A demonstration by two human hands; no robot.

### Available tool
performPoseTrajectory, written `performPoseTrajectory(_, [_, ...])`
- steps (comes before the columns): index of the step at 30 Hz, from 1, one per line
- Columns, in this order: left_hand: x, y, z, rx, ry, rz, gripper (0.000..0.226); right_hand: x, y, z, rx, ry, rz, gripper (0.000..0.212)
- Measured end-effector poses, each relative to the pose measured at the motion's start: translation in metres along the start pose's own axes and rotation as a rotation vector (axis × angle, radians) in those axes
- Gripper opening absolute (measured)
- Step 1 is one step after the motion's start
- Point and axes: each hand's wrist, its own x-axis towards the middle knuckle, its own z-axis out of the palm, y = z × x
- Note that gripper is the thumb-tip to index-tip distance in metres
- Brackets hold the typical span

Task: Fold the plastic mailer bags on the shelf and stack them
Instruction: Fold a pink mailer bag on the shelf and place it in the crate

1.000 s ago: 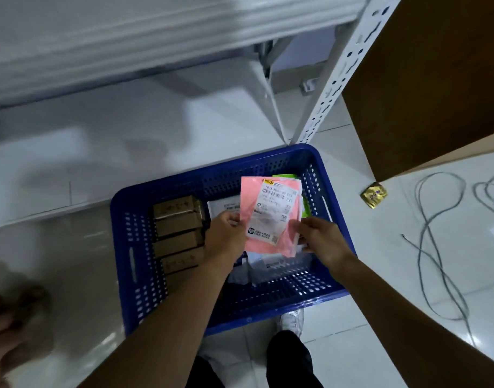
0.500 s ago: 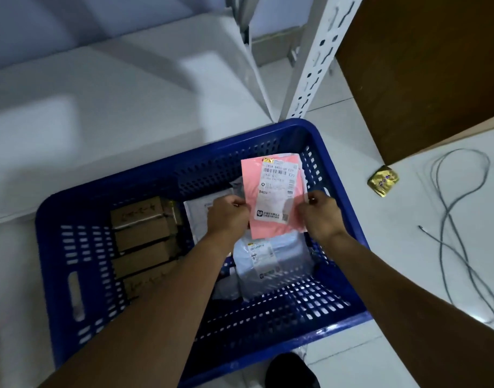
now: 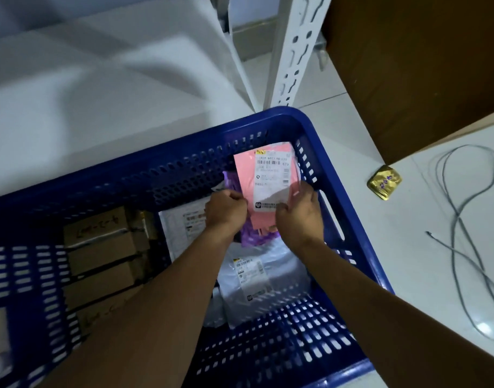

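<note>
"The left hand (image 3: 226, 210) has its fingers curled on the left edge of the pink mailer bag (image 3: 244, 169), low down. See it?"

"Yes, and the right hand (image 3: 300, 217) pinches the opposite edge, thumb on the white shipping label. The bag is held upright between them, label facing the person, inside the far right corner of the blue basket (image 3: 184, 145)."

"There's something purple right behind it."

"A purple bag (image 3: 253, 236), touching the pink one and poking out below both hands. I can't tell whether either hand grips it too."

"And under that?"

"A grey mailer (image 3: 257, 278) with its own label lies on the basket floor, nearer the person. A white mailer (image 3: 181, 222) sits to the left, partly under the left wrist. Brown cardboard boxes (image 3: 100, 247) are lined up along the left side."

"Outside the basket?"

"A white slotted shelf post (image 3: 293, 51) stands just beyond the far corner. On the pale floor to the right lie a gold packet (image 3: 384, 182) and a loose grey cable (image 3: 464, 233), with a brown panel (image 3: 408, 65) behind them."
</note>
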Motion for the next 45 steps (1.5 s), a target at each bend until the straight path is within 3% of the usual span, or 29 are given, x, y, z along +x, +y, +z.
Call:
performPoseTrajectory(9, [0.011,-0.001,0.006,0.231,-0.003,0.077,0.019,0.002,0.017,0.015,-0.174,-0.142,-0.058,0.083])
performPoseTrajectory(13, [0.009,0.000,0.006,0.402,-0.045,0.100,0.016,0.001,0.023,0.019,-0.338,-0.290,-0.166,0.085])
performPoseTrajectory(15, [0.004,0.001,0.004,0.591,0.066,0.262,0.019,0.002,0.025,0.021,-0.394,-0.321,-0.215,0.081])
performPoseTrajectory(18, [-0.003,0.002,0.008,0.753,0.187,0.651,0.026,0.006,0.027,0.025,-0.364,-0.276,-0.256,0.082])
performPoseTrajectory(20, [0.004,0.005,0.015,0.835,0.136,0.827,0.045,0.011,0.028,0.027,-0.329,-0.228,-0.289,0.080])
performPoseTrajectory(23, [0.021,0.010,0.028,1.036,-0.054,0.850,0.077,0.022,0.033,0.033,-0.340,-0.161,-0.370,0.075])
performPoseTrajectory(26, [0.039,0.005,0.035,1.158,-0.096,0.953,0.075,0.039,0.046,0.044,-0.383,-0.145,-0.357,0.076])
performPoseTrajectory(32, [0.072,-0.020,0.039,1.138,-0.182,0.941,0.064,0.053,0.074,0.068,-0.466,-0.078,-0.395,0.071])
performPoseTrajectory(45, [0.096,-0.054,0.057,0.905,-0.106,1.065,0.084,0.065,0.104,0.084,-0.405,-0.013,-0.436,0.080])
